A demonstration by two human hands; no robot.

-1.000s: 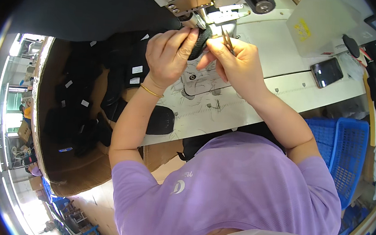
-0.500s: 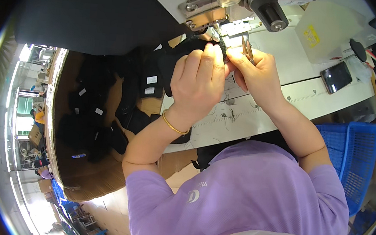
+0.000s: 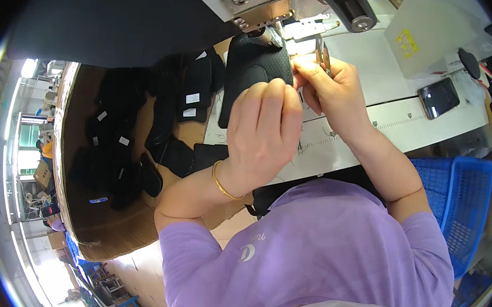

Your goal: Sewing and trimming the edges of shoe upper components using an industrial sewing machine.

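Observation:
A black textured fabric piece lies under the sewing machine's presser foot area. My left hand has its fingers bent and pressed together over the near right edge of this piece; the fingertips are partly hidden. At the piece's right edge, my right hand is closed, thumb and forefinger pinched close to the fabric. Thread snips are held in that same hand, their metal blades pointing up and away from me.
Black fabric pieces with white labels lie left of the machine bed, and more fill a large brown-lined bin. A phone rests at the right. Below it stands a blue plastic basket. Loose threads lie on the white table.
My left hand has come nearer to me, away from the needle, uncovering more of the black fabric piece. My right hand stays almost in place, still with the snips.

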